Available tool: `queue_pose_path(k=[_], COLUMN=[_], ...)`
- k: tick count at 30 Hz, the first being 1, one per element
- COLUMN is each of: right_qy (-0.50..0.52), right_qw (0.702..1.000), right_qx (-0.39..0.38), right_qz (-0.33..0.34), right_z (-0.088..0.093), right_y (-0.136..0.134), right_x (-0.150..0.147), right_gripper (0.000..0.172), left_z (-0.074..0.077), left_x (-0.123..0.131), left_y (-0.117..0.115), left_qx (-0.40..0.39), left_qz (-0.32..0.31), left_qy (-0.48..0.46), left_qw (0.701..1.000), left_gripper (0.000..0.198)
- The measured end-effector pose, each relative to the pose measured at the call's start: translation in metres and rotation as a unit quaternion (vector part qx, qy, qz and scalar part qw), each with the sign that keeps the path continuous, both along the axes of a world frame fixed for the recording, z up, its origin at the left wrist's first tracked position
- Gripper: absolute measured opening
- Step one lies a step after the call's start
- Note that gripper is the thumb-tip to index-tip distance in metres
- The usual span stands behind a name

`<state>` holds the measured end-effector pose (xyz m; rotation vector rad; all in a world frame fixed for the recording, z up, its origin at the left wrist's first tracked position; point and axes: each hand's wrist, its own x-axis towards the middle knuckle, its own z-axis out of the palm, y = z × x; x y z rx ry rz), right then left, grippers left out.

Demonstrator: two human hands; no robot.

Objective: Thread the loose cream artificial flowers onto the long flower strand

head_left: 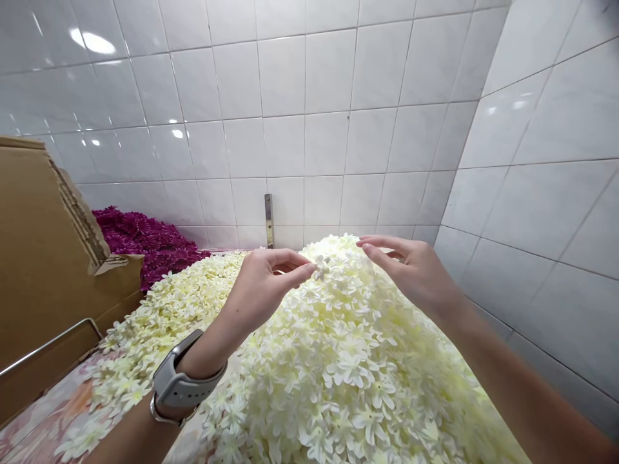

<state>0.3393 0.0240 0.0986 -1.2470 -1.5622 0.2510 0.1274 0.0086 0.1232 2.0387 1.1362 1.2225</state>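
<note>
A big heap of cream artificial flower petals covers the surface in front of me. My left hand hovers above the heap with thumb and fingers pinched on one small cream flower. A grey watch sits on that wrist. My right hand is raised beside it, fingers stretched out toward the pinched flower and holding nothing.
Several flattened cardboard sheets lean at the left. A pile of purple flowers lies behind them by the white tiled wall. A tiled side wall closes in the right. A floral patterned cloth shows at the lower left.
</note>
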Motion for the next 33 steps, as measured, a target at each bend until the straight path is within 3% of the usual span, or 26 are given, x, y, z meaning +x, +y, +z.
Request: queue_pose_path(k=[2,4,8,15,20,26,33], right_qy=[-0.056,-0.081,-0.065,0.046,0.064,0.059,0.074], right_qw=[0.996,0.989,0.981,0.96,0.959,0.979,0.97], right_qx=[0.073,0.115,0.066,-0.012,-0.017,0.023,-0.003], right_qz=[-0.005,0.039,0.17,0.275,0.276,0.194,0.233], right_z=[0.002,0.003,0.003,0.004,0.006,0.001,0.001], right_y=[-0.009,-0.018,-0.03,-0.032,-0.033,-0.034,-0.033], right_x=[-0.008,-0.016,-0.029,-0.027,-0.028,-0.034,-0.035], right_gripper=[0.023,0.02,0.022,0.02,0.02,0.007,0.01], left_z=[-0.002,-0.004,-0.009,-0.012,-0.01,-0.013,-0.018], left_x=[0.0,0.001,0.003,0.005,0.005,0.01,0.012], left_y=[0.001,0.002,0.003,0.007,0.003,-0.004,-0.007], left_qx=[-0.003,0.007,0.012,-0.063,-0.056,0.04,0.154], left_qz=[-0.01,-0.016,-0.049,-0.121,-0.11,-0.041,-0.014], left_qy=[0.003,0.005,0.001,-0.1,-0.089,-0.049,0.01], left_qw=[1.0,1.0,0.999,0.986,0.988,0.997,0.988], left_gripper=[0.017,0.018,0.018,0.009,0.011,0.01,0.009])
